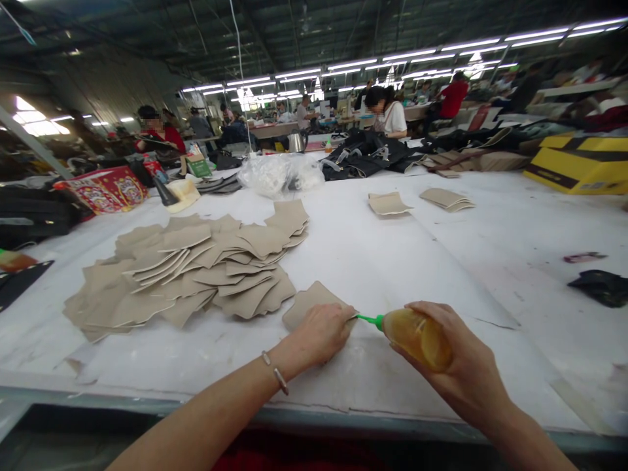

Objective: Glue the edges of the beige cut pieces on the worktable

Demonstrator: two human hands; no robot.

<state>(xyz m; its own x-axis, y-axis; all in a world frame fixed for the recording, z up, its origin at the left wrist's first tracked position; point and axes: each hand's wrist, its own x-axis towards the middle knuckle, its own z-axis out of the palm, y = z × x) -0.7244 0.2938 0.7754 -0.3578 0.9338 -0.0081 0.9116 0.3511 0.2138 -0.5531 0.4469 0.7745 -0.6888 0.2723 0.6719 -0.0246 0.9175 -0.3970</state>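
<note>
A single tan piece (310,302) is pinned flat on the white table (373,261) by the left hand (321,333), whose fingers are pressed down on its near edge rather than closed around it. A squeeze bottle (417,337) of amber glue is gripped in the closed right hand (456,366), tilted low, with its green nozzle (369,320) brought to the edge of the piece, right beside the left fingers. Whether glue is already laid on that edge cannot be told.

To the left, a large fanned heap of like pieces (196,275) is spread out, just beside the piece in hand. Two small stacks (417,201) are set well apart, farther up the table. Which of these are finished cannot be told from their look; judged by the size of the heap, much of the work seems to be left, with only one piece being dealt with now.

Behind, a clear plastic bag (282,173), dark bags (366,156) and a yellow box (581,163) are seen, and other people are seated at distant tables.
</note>
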